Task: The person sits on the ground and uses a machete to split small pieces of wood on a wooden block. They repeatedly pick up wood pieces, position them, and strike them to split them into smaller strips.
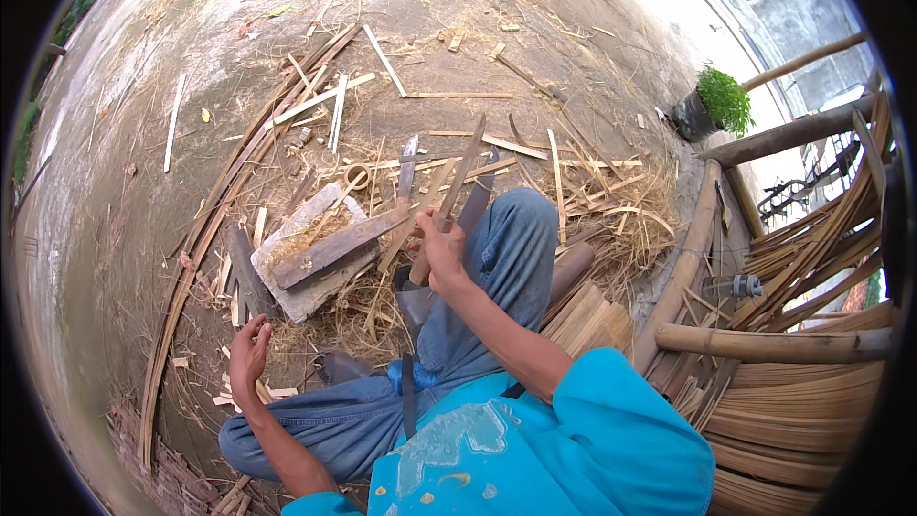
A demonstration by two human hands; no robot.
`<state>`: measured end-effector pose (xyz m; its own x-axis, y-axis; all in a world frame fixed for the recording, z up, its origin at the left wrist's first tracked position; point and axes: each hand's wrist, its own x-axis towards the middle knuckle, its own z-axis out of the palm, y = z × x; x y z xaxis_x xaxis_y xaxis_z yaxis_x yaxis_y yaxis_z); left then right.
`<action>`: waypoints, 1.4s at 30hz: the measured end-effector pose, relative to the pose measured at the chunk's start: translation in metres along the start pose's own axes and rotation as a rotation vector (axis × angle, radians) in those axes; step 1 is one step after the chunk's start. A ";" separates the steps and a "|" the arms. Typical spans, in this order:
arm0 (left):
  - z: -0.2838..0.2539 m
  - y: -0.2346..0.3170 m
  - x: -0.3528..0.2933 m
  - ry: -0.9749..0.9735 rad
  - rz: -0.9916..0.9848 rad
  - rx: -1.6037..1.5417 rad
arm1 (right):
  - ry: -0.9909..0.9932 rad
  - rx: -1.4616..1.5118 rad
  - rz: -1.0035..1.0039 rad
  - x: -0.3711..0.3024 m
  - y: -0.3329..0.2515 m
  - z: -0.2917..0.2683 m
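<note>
My right hand (443,247) is closed round a long brown blade-shaped piece (463,170), its pointed end tilted up and away. From this view I cannot tell whether it is a knife or a bamboo strip. A pale strip (420,199) lies close beside that hand. Low on the left, my left hand (248,352) hangs with loosely bent fingers and nothing visible in them, near a dark wood piece (248,272). Between the hands, a dark wooden board (334,250) rests across a stone block (304,289). Just past the board's end lies a metal blade (409,164).
Long bamboo strips (250,158) curve along the left. Shavings (630,248) and offcuts litter the ground, with a bamboo ring (357,176) behind the block. To the right stand a bamboo rail (764,342), bundled strips (802,411) and a potted plant (721,100).
</note>
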<state>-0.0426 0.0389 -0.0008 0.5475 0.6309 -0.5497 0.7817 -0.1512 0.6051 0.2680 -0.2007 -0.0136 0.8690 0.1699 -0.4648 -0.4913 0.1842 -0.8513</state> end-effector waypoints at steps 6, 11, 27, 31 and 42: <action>-0.001 -0.023 0.000 0.057 0.065 0.159 | -0.034 0.241 -0.097 0.009 -0.151 -0.016; 0.001 -0.021 -0.002 0.007 0.045 0.100 | 0.085 0.375 -0.223 0.073 -0.213 -0.127; 0.024 -0.033 0.000 -0.015 0.092 0.105 | 0.267 0.523 -0.213 0.052 -0.162 -0.192; 0.033 -0.023 -0.004 -0.040 0.085 0.095 | 0.069 0.265 -0.250 0.017 -0.166 -0.111; 0.035 -0.018 -0.008 0.039 0.057 0.224 | -1.095 -0.944 0.406 -0.101 0.018 -0.048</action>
<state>-0.0508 0.0099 -0.0272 0.5839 0.6451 -0.4928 0.7991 -0.3495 0.4892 0.1739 -0.2615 0.0064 0.0037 0.7535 -0.6574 -0.0926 -0.6543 -0.7505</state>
